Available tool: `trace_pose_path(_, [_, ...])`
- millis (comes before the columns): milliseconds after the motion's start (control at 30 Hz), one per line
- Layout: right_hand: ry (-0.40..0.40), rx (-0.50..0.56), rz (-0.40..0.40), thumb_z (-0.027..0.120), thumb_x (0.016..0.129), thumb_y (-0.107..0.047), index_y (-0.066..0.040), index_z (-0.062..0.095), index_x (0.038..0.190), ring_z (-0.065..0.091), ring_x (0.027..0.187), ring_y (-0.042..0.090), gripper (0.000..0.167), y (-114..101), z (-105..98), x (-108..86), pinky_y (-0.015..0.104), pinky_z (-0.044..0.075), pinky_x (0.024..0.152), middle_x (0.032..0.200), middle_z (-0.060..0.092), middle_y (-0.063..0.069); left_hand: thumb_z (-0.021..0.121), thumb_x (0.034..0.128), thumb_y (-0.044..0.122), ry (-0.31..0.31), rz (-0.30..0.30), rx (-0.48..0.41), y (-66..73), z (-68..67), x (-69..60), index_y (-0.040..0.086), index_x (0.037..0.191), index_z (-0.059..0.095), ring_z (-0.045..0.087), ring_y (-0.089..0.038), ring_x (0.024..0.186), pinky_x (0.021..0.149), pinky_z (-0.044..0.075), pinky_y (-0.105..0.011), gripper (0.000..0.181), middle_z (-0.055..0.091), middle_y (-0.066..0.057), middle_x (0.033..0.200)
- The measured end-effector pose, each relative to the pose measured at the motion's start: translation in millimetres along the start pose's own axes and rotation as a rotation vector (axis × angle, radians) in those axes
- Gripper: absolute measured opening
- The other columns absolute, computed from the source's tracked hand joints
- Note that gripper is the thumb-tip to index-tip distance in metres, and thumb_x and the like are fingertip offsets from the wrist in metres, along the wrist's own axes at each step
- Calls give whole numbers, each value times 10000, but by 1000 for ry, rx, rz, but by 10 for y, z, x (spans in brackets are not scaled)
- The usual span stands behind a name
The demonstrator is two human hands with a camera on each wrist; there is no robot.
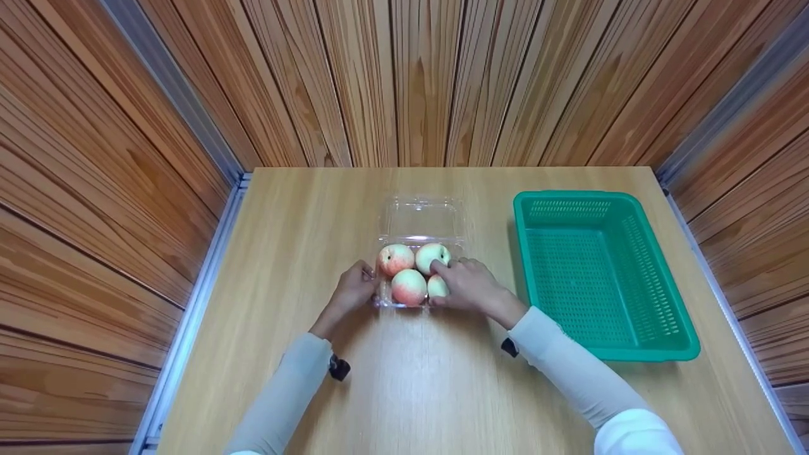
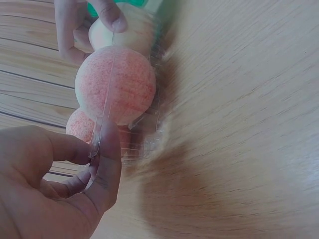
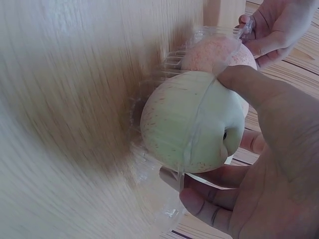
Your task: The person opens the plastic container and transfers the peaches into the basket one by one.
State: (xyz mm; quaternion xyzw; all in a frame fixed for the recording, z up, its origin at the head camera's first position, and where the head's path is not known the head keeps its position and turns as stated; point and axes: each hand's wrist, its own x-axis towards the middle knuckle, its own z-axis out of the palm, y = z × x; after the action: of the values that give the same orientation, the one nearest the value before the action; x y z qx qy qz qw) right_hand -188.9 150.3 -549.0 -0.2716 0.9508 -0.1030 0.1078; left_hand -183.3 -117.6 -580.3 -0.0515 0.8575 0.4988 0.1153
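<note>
A clear plastic clamshell box (image 1: pixel 384 302) sits mid-table, its lid (image 1: pixel 422 218) laid back on the far side. Peaches fill it: one at far left (image 1: pixel 397 259), one at far right (image 1: pixel 432 257), one at near left (image 1: pixel 409 287). The near-right peach (image 3: pixel 194 122), pale green with red flecks, is partly covered by my right hand (image 1: pixel 471 285). That hand grips it, with thumb on top and fingers curled round its side by the box rim. My left hand (image 2: pixel 75 179) pinches the box's left rim between thumb and fingers.
A green plastic basket (image 1: pixel 528 253) with perforated walls stands to the right on the wooden table (image 1: pixel 303 215). Wood-panelled walls (image 1: pixel 417 82) and metal frame rails (image 1: pixel 189 354) close in the back and sides.
</note>
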Motion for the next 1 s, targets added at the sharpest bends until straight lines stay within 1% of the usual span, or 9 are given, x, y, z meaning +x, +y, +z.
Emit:
trace_pose_path(133, [-1,-2,-7,810,919,-508,-180,560,1372,644,1020,346,612,6,-17,-8,508,556,935,1183,715,171,670,1027,164,2,-4,8,-1,1,5,22,1004,572,549,-139,672,572,426,-214,174,553,-28,794])
trace_pose_path(267, [8,-14,-18,818,906,-514,-159,576,1356,651,1008,348,623,11,-44,-3,500,566,908,1178,714,179,662,1035,183,-1,-4,21,6,1,5,28,1009,574,550,-144,679,565,429,-219,181,562,-35,818])
trace_pose_path(500, [18,-19,-28,816,898,-535,-158,593,1338,636,986,328,621,17,-73,16,478,558,877,1173,712,166,657,1032,150,5,-4,36,7,2,21,19,1031,579,544,-155,701,569,428,-222,153,548,-43,846])
trace_pose_path(733, [20,-23,-29,824,892,-533,-159,608,1332,636,994,341,616,20,-77,8,498,554,886,1192,711,181,646,1050,165,-21,-61,2,21,9,0,25,1080,570,576,-170,723,583,458,-232,163,562,-67,883])
trace_pose_path(833, [21,-26,-32,826,889,-536,-162,614,1327,641,1010,350,614,20,-85,7,508,557,898,1210,708,186,648,1052,167,-24,-68,-6,23,9,-13,29,1084,566,581,-172,718,581,465,-233,163,563,-69,884])
trace_pose_path(1000, [14,-10,-28,830,882,-543,-168,621,1341,618,1073,353,628,16,-112,7,521,544,944,1273,683,189,647,1045,147,-10,-51,-12,19,4,-16,22,1065,570,579,-164,703,578,458,-223,149,568,-65,867])
